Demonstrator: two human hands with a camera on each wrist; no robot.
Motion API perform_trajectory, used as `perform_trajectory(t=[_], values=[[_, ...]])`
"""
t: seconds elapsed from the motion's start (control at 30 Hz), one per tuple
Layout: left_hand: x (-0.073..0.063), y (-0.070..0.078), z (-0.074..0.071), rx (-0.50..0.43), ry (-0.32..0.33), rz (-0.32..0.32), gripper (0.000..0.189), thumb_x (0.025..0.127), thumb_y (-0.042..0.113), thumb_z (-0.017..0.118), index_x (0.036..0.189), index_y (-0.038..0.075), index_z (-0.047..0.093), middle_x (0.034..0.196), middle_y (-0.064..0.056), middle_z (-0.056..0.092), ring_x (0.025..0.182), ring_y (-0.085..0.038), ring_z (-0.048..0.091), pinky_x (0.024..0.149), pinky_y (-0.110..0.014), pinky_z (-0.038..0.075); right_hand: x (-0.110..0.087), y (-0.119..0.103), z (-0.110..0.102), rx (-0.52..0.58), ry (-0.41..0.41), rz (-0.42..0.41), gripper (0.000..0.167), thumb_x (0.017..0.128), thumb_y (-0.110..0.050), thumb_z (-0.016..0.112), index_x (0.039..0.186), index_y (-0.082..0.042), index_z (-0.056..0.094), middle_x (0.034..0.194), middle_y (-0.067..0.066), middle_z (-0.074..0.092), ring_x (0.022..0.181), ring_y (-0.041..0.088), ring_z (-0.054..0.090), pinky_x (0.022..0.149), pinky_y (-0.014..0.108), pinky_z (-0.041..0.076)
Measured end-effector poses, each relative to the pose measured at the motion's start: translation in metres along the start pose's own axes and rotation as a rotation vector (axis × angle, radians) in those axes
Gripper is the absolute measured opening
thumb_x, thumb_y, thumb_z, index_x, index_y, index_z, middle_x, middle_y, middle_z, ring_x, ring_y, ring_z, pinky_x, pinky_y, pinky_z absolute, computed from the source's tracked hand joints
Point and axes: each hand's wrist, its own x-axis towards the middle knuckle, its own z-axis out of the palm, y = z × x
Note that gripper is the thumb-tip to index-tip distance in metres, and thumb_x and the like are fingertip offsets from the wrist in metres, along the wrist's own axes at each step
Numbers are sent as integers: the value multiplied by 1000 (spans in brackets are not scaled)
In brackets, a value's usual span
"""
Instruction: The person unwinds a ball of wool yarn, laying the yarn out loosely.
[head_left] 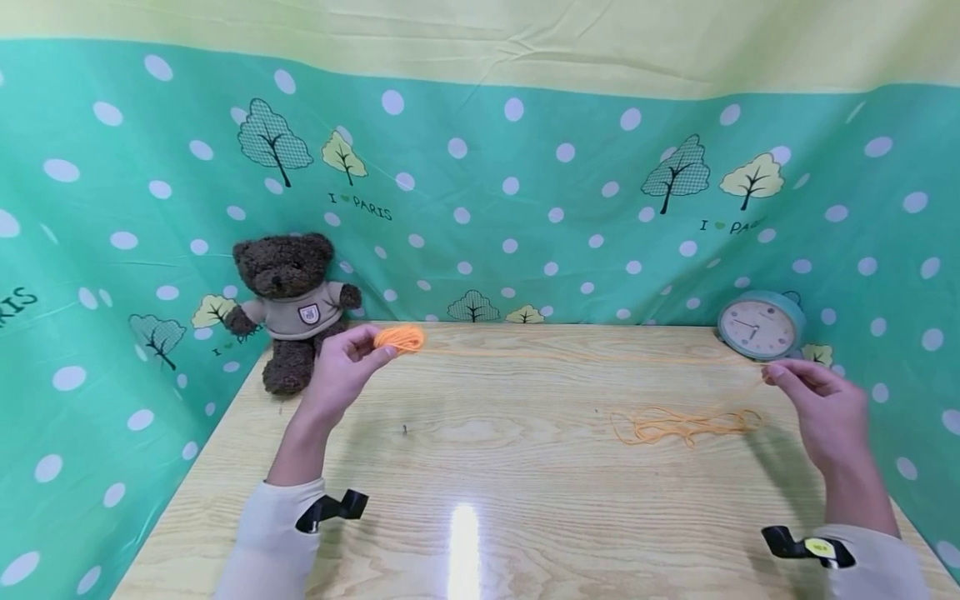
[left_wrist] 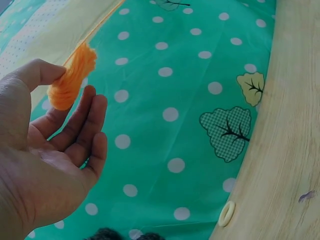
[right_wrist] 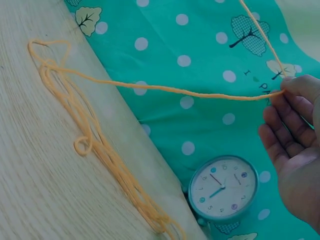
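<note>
A small wound bundle of orange yarn (head_left: 400,338) is pinched between the thumb and forefinger of my left hand (head_left: 347,371), raised above the table. In the left wrist view the yarn bundle (left_wrist: 75,77) sticks out past the thumb, and the other fingers are loosely bent. One strand (head_left: 570,355) stretches from it across to my right hand (head_left: 828,408), which pinches the yarn between thumb and forefinger. From those fingertips the strand (right_wrist: 190,93) runs down to a loose pile of yarn (right_wrist: 95,135) on the table.
A dark brown teddy bear (head_left: 288,308) in a grey shirt sits at the back left. A teal alarm clock (head_left: 761,325) stands at the back right. Green dotted cloth (head_left: 510,208) hangs behind the wooden table (head_left: 525,483). A small pale ring (left_wrist: 227,214) lies near the table edge.
</note>
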Motion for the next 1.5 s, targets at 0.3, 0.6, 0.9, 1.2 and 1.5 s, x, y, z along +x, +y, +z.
perform_trajectory(t=[0.3,0.6,0.9,1.2,1.5], values=[[-2,-1,2,-52,-57,88,15,101,5,57,107,-8,63,116,11,70,105,-5,67,87,-18,55,-2,6,-3,-133,11,62,21,98,-23,72,110,-7,76,90,-18,75,88,-2,63,76,4,49],[-2,-3,7,-172,-146,110,23,103,8,59,84,1,50,115,5,76,110,-10,71,86,-20,58,-3,13,-1,-86,8,51,19,99,-19,71,110,-5,76,90,-16,75,88,-1,64,76,5,49],[2,-5,9,-160,-105,2,12,100,11,68,109,3,67,99,6,74,82,-6,68,69,-19,56,-3,16,-1,-60,14,61,19,98,-19,72,110,-4,76,89,-15,75,88,-1,64,77,5,49],[1,-5,10,-220,-156,23,23,95,3,72,118,4,70,115,3,76,95,-7,71,77,-20,60,-3,17,1,-61,19,77,21,99,-20,71,111,-3,75,89,-15,75,86,0,65,77,5,49],[1,-7,9,-223,-205,39,15,97,3,69,111,4,70,118,7,77,104,-9,71,81,-21,59,-3,18,-4,19,19,65,17,99,-16,71,109,-4,76,89,-13,76,85,-1,66,78,4,49]])
